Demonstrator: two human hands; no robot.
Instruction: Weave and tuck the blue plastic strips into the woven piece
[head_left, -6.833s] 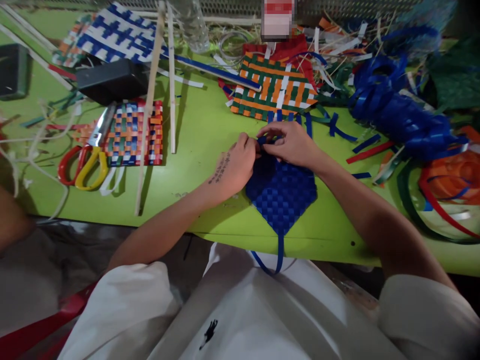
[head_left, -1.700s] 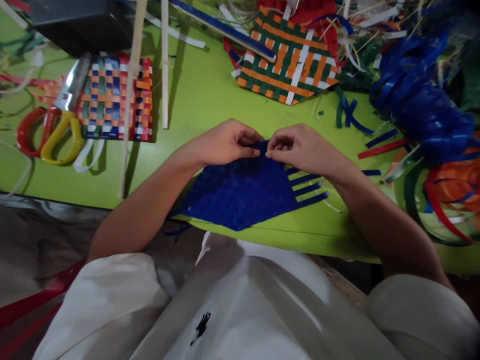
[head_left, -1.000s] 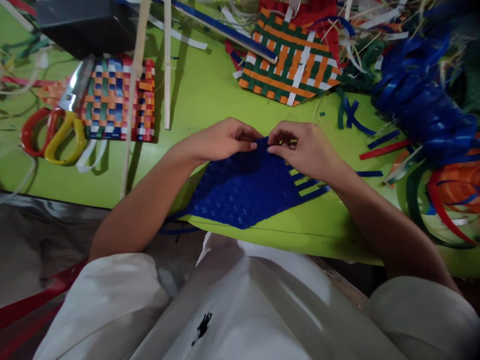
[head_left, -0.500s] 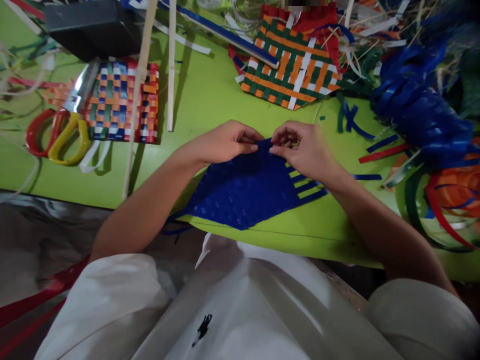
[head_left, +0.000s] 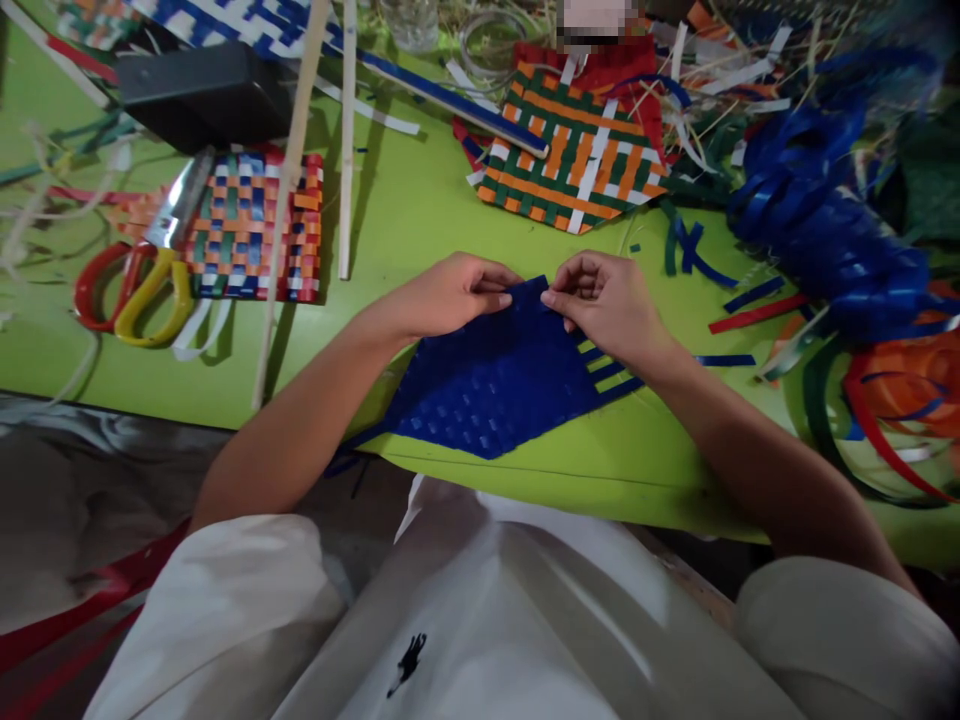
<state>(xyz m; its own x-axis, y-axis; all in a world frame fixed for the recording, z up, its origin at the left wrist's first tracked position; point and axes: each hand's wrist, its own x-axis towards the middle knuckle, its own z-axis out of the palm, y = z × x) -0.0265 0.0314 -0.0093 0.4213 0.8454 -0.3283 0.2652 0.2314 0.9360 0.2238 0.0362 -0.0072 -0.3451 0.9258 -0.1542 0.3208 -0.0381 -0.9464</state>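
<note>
A blue woven piece (head_left: 487,390) lies on the green table (head_left: 420,220) in front of me, with loose blue strips sticking out at its right side and its lower left corner. My left hand (head_left: 469,292) is closed on its upper left edge, thumb against the fingers. Close by, my right hand (head_left: 600,297) pinches the edge near the top corner with thumb and forefinger, the other fingers curled. The top corner shows between both hands.
Scissors (head_left: 157,260) with red and yellow handles rest by a multicoloured woven piece (head_left: 240,215) and a dark box (head_left: 202,95). An orange-green woven piece (head_left: 574,150) lies beyond my hands. Blue ribbon (head_left: 825,230) is heaped at the right; light sticks (head_left: 346,150) stand out at the left.
The view has shifted slightly. My right hand has moved a little away from my left, and more of the blue piece's top corner shows between them.
</note>
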